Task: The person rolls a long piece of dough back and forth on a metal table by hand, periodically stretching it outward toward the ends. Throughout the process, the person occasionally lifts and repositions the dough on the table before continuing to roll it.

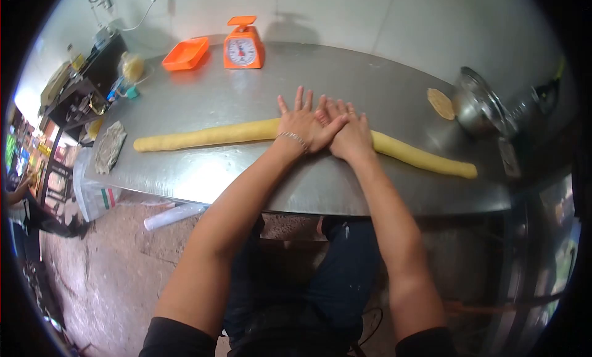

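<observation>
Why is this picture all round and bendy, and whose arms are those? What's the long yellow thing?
There's no machine working here, just a person. The camera sits on their head, looking forward and down; its lens probably makes everything bendy. Those are their own arms. The left hand, wearing a bracelet, and the right hand lie spread on a long yellow roll, perhaps dough. Neither hand grips it. The roll lies on a shiny metal table, with an orange scale behind it.

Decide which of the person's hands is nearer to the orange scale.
Left. Both are on the near side of the orange scale: the left hand to its right, the right hand farther right.
</observation>
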